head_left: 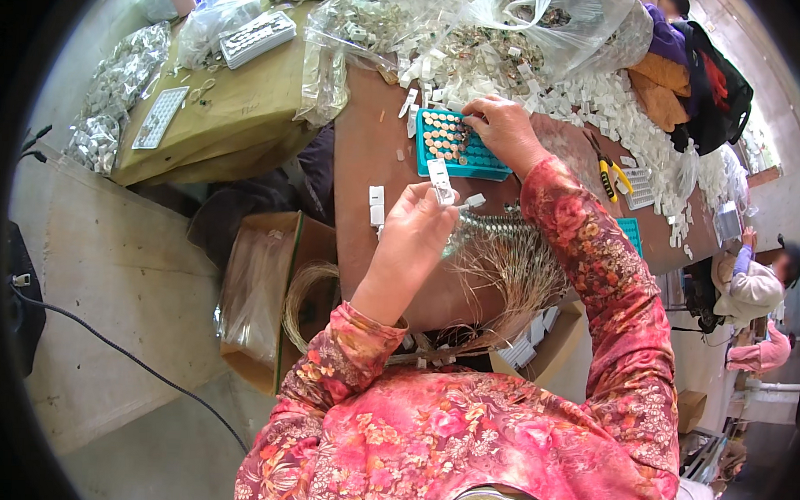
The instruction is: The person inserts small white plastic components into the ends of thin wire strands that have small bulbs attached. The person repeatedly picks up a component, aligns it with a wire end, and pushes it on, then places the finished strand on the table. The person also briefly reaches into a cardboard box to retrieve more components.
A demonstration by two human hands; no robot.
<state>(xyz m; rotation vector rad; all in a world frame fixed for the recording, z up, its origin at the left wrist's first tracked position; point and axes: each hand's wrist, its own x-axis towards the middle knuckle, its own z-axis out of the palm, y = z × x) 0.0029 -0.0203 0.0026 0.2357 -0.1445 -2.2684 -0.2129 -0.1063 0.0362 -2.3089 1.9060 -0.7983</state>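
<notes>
Brown table [362, 130]: tray [470, 172] only partly full, work seemingly unfinished. Left hand [416, 222] pinches white case [439, 175]; right hand [508, 130], grasp unclear.

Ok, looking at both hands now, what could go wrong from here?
The right hand is at the teal tray, so it might knock some of the round pieces out of place. The small white casing pinched in the left hand could slip. The loose thin wires spread between the forearms might tangle or snag on a sleeve.
</notes>
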